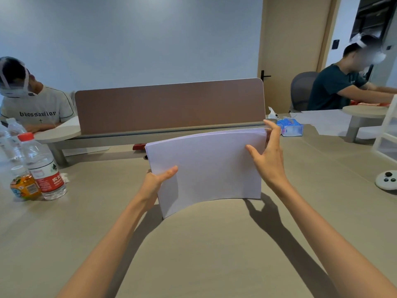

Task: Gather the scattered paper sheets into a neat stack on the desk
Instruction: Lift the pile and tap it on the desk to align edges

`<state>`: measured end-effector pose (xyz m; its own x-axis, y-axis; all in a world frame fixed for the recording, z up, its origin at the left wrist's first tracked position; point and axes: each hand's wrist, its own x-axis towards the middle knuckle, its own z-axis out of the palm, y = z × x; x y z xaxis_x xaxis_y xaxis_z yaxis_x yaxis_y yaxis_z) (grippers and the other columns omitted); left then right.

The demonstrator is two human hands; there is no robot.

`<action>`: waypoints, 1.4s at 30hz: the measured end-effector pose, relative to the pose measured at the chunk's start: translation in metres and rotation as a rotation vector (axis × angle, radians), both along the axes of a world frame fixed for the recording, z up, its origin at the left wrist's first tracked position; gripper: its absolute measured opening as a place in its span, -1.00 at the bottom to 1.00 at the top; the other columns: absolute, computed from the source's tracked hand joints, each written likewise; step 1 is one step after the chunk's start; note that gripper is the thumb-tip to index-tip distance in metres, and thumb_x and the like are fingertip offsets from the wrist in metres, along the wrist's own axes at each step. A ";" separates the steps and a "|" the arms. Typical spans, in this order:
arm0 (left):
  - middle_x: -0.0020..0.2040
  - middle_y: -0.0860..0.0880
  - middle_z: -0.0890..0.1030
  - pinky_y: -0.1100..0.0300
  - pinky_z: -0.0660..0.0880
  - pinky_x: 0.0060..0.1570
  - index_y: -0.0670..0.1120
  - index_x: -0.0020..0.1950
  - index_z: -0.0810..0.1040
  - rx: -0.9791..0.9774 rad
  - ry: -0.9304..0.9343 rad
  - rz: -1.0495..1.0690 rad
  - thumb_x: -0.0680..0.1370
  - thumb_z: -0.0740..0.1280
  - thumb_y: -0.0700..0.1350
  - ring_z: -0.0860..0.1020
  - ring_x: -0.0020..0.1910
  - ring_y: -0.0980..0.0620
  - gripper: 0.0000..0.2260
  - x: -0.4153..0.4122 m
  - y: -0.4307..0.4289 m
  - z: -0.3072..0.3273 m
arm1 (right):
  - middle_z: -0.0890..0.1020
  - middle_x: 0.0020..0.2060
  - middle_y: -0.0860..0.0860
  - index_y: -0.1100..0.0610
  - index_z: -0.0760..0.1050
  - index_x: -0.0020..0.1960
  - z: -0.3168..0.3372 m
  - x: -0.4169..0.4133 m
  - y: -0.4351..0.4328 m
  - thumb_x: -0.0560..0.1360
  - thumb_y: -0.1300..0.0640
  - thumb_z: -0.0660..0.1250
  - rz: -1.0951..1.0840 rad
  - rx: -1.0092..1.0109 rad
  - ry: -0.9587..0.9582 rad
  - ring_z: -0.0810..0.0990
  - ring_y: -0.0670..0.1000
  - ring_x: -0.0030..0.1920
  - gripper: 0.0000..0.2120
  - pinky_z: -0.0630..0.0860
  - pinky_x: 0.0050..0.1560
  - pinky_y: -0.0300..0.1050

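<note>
**Squaring the sheets.** You hold the stack of white paper sheets (206, 166) upright on its long edge over the middle of the beige desk (193, 250), broad face toward you. The lower corners sit at or just above the desktop; contact cannot be told for certain.

- **Left grip.** Your left hand (158, 179) grips the lower left edge of the stack. The thumb lies across the near face and the fingers are curled out of sight behind.
- **Right grip.** Your right hand (268, 155) is spread, with the fingers nearly straight. The thumb lies flat on the near face and the fingertips press the upper right edge. It steadies the stack rather than clamps it.
- **Progress.** No loose sheet shows on your part of the desk, so gathering looks complete. The top edges run fairly even, with slight fanning at the far right corner. What seems left is to tap the edges flush and lay the stack flat on the desk.
- **Surroundings.**
  - A clear plastic water bottle with a red cap (43, 166) and a small orange-labelled bottle (23, 183) stand at the left.
  - A brown divider panel (169, 104) runs along the far side.
  - A blue tissue packet (291, 127) lies far right.
  - A white round controller (386, 179) lies at the right edge.
  - Two other people sit beyond the desk.
</note>
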<state>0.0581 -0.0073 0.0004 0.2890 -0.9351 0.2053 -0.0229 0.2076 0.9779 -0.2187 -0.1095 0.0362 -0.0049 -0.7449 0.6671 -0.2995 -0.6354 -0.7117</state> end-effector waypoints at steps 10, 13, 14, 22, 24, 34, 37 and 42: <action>0.04 -0.01 0.69 0.06 0.57 -0.02 0.05 0.12 0.58 -0.003 -0.041 -0.081 0.13 0.59 0.24 0.67 0.02 -0.01 -0.38 0.005 -0.002 0.001 | 0.39 0.45 0.01 0.05 0.30 0.48 0.019 -0.011 -0.016 0.48 -0.02 0.31 -0.186 -0.378 0.703 0.30 0.04 0.47 -0.41 0.06 0.53 0.03; 0.06 -0.03 0.68 0.04 0.58 0.00 0.05 0.13 0.58 -0.010 -0.038 -0.094 0.16 0.59 0.19 0.66 0.05 -0.04 -0.41 0.006 -0.002 0.001 | 0.37 0.46 0.03 0.10 0.28 0.49 0.021 -0.008 -0.014 0.46 0.04 0.28 -0.219 -0.421 0.665 0.31 0.04 0.46 -0.39 0.10 0.53 0.07; 0.08 -0.05 0.68 0.01 0.57 0.03 0.04 0.14 0.58 -0.008 -0.030 -0.101 0.21 0.56 0.14 0.66 0.07 -0.06 -0.46 0.007 -0.001 0.001 | 0.39 0.45 0.03 0.10 0.29 0.48 0.021 -0.007 -0.013 0.46 0.04 0.26 -0.212 -0.413 0.694 0.32 0.03 0.46 -0.40 0.10 0.53 0.09; 0.04 -0.05 0.67 0.05 0.61 -0.04 0.06 0.11 0.59 -0.008 -0.026 -0.124 0.19 0.59 0.13 0.66 0.02 -0.05 -0.47 0.008 -0.001 0.001 | 0.28 0.52 0.00 0.06 0.19 0.53 0.024 -0.001 -0.014 0.50 0.06 0.26 -0.156 -0.351 0.792 0.22 -0.01 0.52 -0.37 -0.04 0.56 0.06; 0.03 -0.05 0.66 0.03 0.60 -0.04 0.04 0.14 0.55 -0.002 -0.034 -0.113 0.20 0.56 0.13 0.65 0.02 -0.05 -0.45 0.008 -0.001 0.001 | 0.26 0.52 -0.01 0.07 0.19 0.54 0.026 -0.002 -0.016 0.49 0.06 0.25 -0.176 -0.396 0.738 0.21 -0.02 0.52 -0.36 -0.03 0.56 0.05; -0.01 0.01 0.69 0.19 0.60 -0.19 0.06 0.10 0.58 0.007 -0.038 -0.108 0.08 0.59 0.30 0.68 -0.06 0.04 -0.33 0.006 0.001 0.001 | 0.26 0.53 0.01 0.05 0.21 0.53 0.016 -0.005 -0.019 0.46 0.08 0.31 -0.121 -0.343 0.601 0.19 0.02 0.53 -0.34 -0.01 0.55 0.06; -0.02 0.01 0.71 0.17 0.60 -0.17 0.03 0.07 0.61 0.001 -0.010 -0.064 0.11 0.59 0.31 0.69 -0.06 0.02 -0.37 0.003 0.001 0.000 | 0.14 0.56 -0.04 0.00 0.05 0.57 0.005 -0.013 -0.020 0.42 -0.04 0.47 -0.106 -0.109 0.212 0.12 0.02 0.54 -0.13 0.10 0.49 0.06; -0.03 -0.06 0.69 0.07 0.57 -0.14 -0.06 0.08 0.58 -0.029 0.006 0.072 0.39 0.42 0.07 0.66 -0.02 -0.11 -0.67 0.000 0.000 -0.004 | 0.03 0.57 -0.03 -0.06 -0.09 0.56 -0.037 -0.028 -0.023 0.15 -0.26 0.57 0.085 0.411 0.015 0.10 0.09 0.54 0.21 0.17 0.48 0.20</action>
<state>0.0586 -0.0078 -0.0033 0.3564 -0.9056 0.2301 -0.0328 0.2340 0.9717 -0.2464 -0.1330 -0.0008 0.0750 -0.9464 0.3142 -0.2703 -0.3226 -0.9071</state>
